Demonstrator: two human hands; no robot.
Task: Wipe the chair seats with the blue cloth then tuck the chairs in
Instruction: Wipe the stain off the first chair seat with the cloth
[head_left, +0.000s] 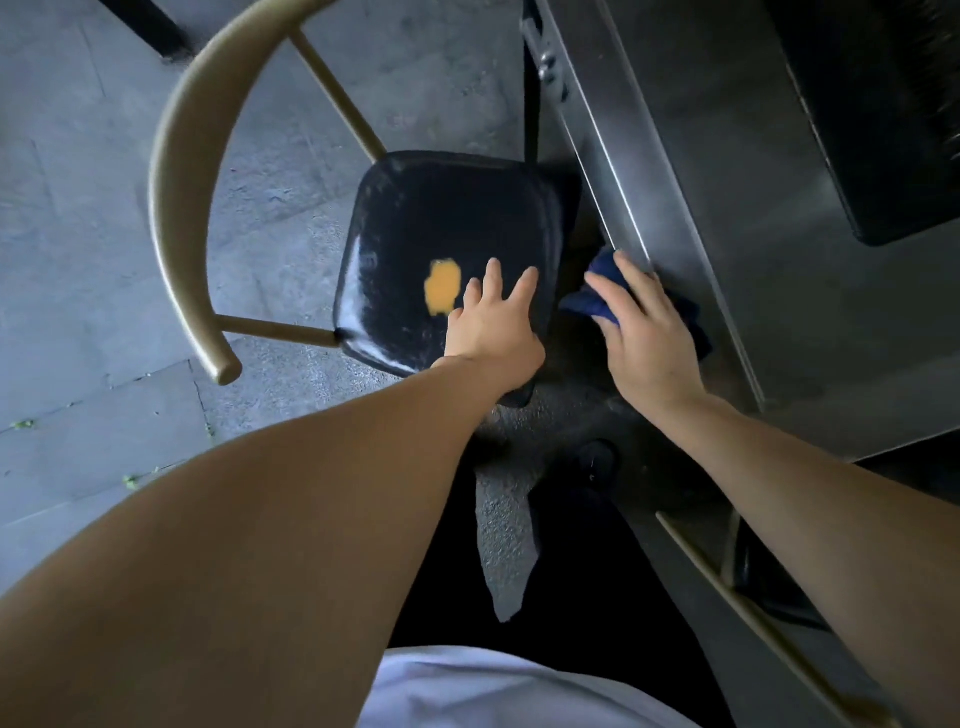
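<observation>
A chair with a curved gold backrest (176, 171) stands in front of me, its glossy black seat (441, 228) worn through to a yellow patch (441, 294). My left hand (493, 327) lies flat on the seat's near right corner, fingers spread, holding nothing. My right hand (641, 332) grips the dark blue cloth (592, 304) just right of the seat, against the edge of the metal table (675, 218). Part of the cloth hangs out behind my hand.
The steel table runs along the right side, with a black object (883, 119) on top. A second gold chair backrest (753, 608) shows under the table at lower right. Grey concrete floor (93, 260) lies to the left. My dark trousers and shoe (595, 462) are below.
</observation>
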